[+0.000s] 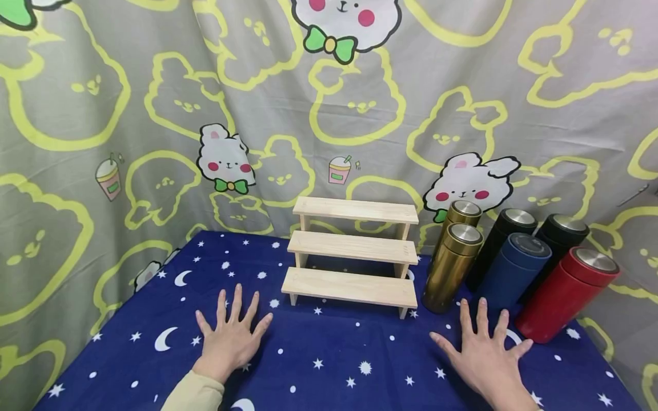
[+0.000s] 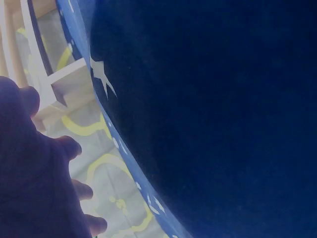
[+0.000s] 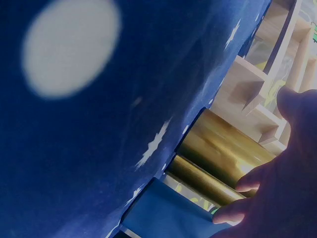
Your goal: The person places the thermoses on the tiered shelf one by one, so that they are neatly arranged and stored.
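My left hand lies over the blue cloth with its fingers spread, left of a three-tier wooden stand. Fingers spread likewise, my right hand is in front of a group of thermos bottles and holds nothing. Nearest to it are the blue thermos and the red thermos. Two gold thermoses, the front one and the rear one, stand beside the stand. Behind the blue one are two black thermoses, one left and one right. The stand's shelves hold nothing.
A dark blue tablecloth with white stars and moons covers the table. Behind and beside it hangs a grey curtain with yellow bear outlines and white cartoon animals. The stand's back is close to the curtain.
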`<state>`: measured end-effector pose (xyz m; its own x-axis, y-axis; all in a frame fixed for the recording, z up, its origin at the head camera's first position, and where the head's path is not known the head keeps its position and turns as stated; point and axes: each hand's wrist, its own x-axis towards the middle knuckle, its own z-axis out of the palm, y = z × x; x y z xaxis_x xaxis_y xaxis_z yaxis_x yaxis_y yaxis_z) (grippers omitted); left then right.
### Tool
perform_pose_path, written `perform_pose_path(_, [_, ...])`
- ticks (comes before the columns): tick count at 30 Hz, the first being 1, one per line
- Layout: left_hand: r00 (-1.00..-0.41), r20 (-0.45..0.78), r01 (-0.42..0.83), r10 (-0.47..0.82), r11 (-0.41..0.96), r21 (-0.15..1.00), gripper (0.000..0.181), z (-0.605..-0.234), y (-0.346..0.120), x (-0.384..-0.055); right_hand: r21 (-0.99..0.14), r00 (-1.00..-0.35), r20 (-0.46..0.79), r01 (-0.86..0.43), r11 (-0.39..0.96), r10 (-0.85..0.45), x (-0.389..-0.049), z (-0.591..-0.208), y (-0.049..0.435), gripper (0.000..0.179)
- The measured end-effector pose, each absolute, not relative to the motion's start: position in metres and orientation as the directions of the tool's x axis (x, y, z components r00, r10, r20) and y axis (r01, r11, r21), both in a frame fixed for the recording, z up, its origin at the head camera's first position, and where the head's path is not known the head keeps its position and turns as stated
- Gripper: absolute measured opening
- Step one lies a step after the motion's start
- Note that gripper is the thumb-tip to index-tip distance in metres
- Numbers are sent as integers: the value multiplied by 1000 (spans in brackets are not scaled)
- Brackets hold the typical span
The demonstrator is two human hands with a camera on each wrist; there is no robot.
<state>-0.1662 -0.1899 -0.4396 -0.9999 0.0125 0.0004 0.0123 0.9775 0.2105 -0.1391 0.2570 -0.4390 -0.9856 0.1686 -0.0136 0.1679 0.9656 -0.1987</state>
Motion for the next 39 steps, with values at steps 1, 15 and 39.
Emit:
perform_pose_path(1, [-1000, 3, 13, 13, 977, 214, 72, -440, -190, -166, -198, -985, -17, 169, 965, 169, -139, -438, 257, 115])
perform_pose_path(15, [-1000, 30, 20, -3, 679, 734, 54, -428, -175, -194, -429, -873, 459, -54, 902, 165, -144, -407, 260, 77])
perform_pose_path(39, [-992, -93, -87, -85, -72, 994, 36, -465, -143, -251, -847, -941, 160, 24, 531, 297, -192, -403, 251, 117])
